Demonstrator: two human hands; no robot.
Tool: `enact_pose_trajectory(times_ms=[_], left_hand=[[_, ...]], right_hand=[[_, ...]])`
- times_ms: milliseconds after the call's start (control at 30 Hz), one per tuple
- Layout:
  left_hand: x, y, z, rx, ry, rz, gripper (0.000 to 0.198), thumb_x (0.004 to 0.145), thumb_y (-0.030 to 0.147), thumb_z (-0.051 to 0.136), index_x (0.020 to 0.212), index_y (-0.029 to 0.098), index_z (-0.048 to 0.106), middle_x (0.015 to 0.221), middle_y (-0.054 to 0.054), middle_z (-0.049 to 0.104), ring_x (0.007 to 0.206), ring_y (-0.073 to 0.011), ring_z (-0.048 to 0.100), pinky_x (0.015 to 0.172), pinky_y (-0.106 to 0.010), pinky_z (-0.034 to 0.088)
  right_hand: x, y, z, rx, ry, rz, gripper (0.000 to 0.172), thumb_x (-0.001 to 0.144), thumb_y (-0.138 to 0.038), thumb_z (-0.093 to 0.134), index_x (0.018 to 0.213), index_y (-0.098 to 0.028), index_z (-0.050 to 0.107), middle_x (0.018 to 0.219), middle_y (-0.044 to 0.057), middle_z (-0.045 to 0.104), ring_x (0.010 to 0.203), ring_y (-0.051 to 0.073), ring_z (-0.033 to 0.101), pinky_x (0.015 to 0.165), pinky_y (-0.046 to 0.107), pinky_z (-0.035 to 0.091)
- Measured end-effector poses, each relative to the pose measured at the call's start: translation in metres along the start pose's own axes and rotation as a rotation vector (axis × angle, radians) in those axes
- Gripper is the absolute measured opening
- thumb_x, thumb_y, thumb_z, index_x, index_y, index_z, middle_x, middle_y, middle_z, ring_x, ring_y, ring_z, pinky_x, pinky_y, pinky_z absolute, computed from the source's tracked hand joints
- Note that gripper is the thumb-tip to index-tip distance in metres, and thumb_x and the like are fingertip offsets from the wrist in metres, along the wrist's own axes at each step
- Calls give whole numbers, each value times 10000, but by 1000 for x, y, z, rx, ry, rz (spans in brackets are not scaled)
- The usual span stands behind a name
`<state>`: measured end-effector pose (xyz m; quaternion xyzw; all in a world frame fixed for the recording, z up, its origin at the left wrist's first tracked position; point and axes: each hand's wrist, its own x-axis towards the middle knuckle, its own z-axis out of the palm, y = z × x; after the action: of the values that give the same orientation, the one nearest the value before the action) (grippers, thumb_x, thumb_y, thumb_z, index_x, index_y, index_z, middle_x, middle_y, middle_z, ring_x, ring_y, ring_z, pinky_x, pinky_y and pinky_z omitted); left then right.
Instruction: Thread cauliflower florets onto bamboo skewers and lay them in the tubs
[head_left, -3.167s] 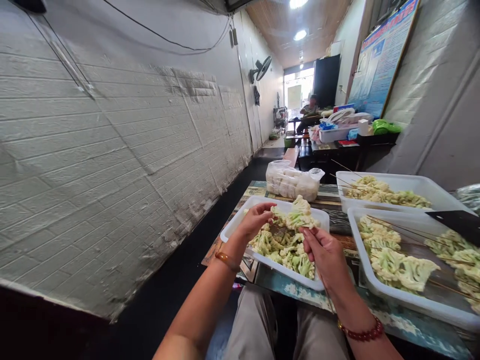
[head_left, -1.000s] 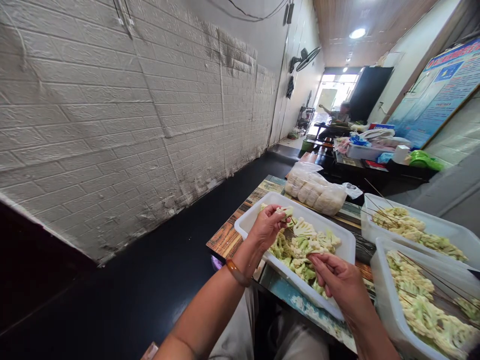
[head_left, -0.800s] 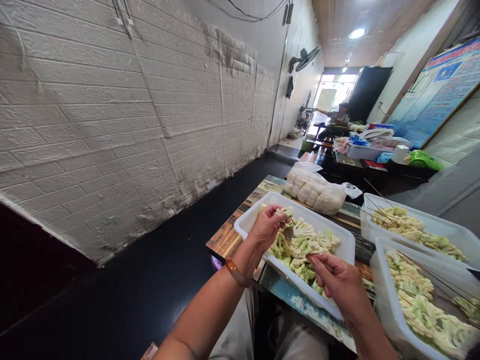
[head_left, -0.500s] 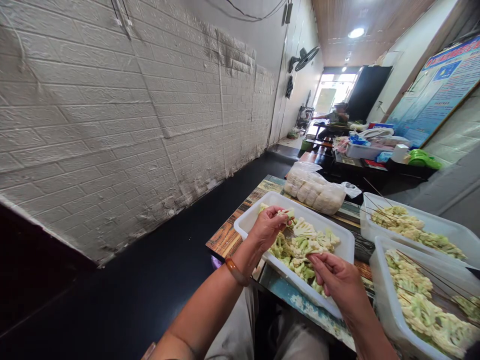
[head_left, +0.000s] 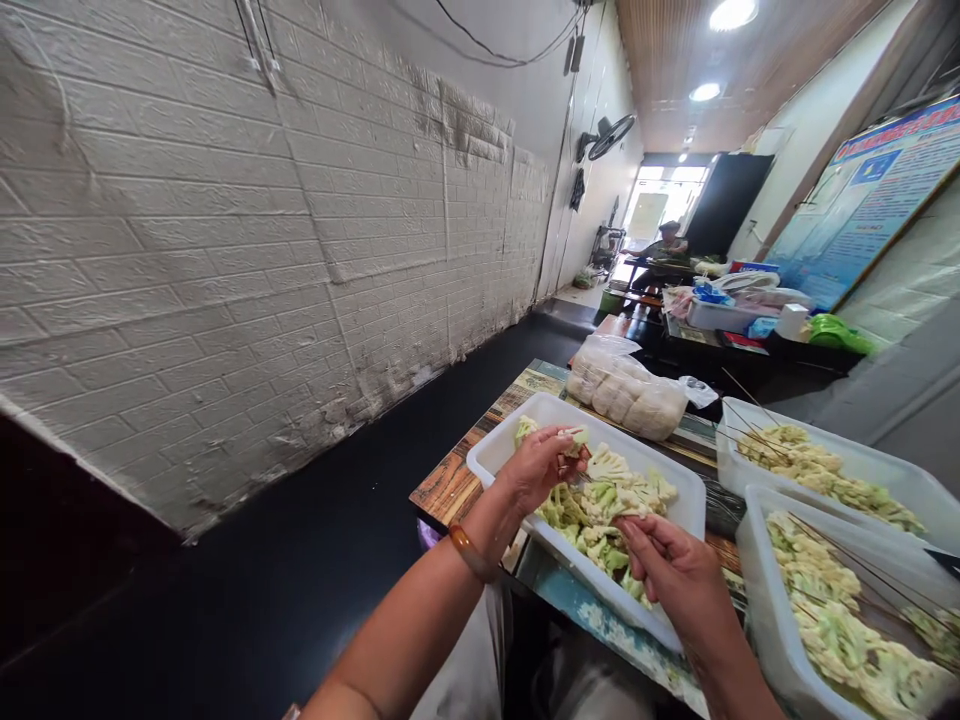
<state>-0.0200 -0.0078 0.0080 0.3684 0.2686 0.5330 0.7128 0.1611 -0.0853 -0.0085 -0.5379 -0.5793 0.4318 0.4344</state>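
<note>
Head view, and from where I stand both hands are busy over a white tub of cauliflower pieces. The left hand has a small floret pinched at its fingertips, palm side turned toward the other hand. The right hand, nearer the wearer, has thumb and fingers pressed together on the near edge of a larger cauliflower cluster; whether a stick is caught there too, I can't tell. The loose pieces lie beneath and between the two grips, inside the tub. Just past the left grip, on the patterned tabletop, sits a clear plastic bag of pale, rounded things. Right of the right grip stands a second tub of cauliflower with thin sticks across it, and a third tub behind that one. Well beyond the hands, a person sits at another table.
</note>
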Motion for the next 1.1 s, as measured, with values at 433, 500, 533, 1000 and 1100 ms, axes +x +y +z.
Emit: enact_pose_trajectory(times_ms=[433, 500, 533, 1000, 1100], left_hand=[[2, -4, 0, 29, 24, 30, 318, 610, 333, 796, 736, 128, 587, 650, -32, 628, 545, -61, 493, 522, -189, 312], [2, -3, 0, 39, 19, 21, 321, 601, 332, 799, 693, 133, 563, 638, -30, 621, 544, -64, 490, 510, -191, 294], [2, -3, 1, 44, 15, 21, 326, 597, 334, 799, 678, 135, 554, 633, -29, 617, 540, -64, 484, 503, -193, 284], [3, -7, 2, 111, -47, -2, 303, 625, 334, 781, 668, 128, 563, 603, 18, 543, 516, -46, 455, 514, -200, 273], [2, -7, 1, 102, -44, -3, 296, 629, 339, 785, 679, 131, 580, 598, 26, 523, 533, -55, 484, 512, -201, 280]], right_hand=[[-1, 4, -4, -76, -29, -19, 399, 804, -566, 566, 646, -201, 588, 493, -20, 491, 416, 111, 401, 425, 242, 290], [-1, 6, -5, -99, -19, -30, 397, 809, -565, 561, 662, -199, 602, 498, -16, 487, 427, 117, 405, 421, 244, 289], [0, 7, -5, -114, -13, -38, 390, 815, -559, 557, 676, -199, 612, 503, -14, 488, 432, 120, 409, 421, 246, 291], [1, -1, -1, -262, 93, -193, 377, 850, -495, 514, 640, -196, 605, 482, -19, 495, 457, 128, 449, 464, 247, 336], [3, -1, -2, -229, 58, -164, 374, 844, -499, 520, 650, -192, 613, 491, -13, 516, 455, 124, 452, 455, 240, 340]])
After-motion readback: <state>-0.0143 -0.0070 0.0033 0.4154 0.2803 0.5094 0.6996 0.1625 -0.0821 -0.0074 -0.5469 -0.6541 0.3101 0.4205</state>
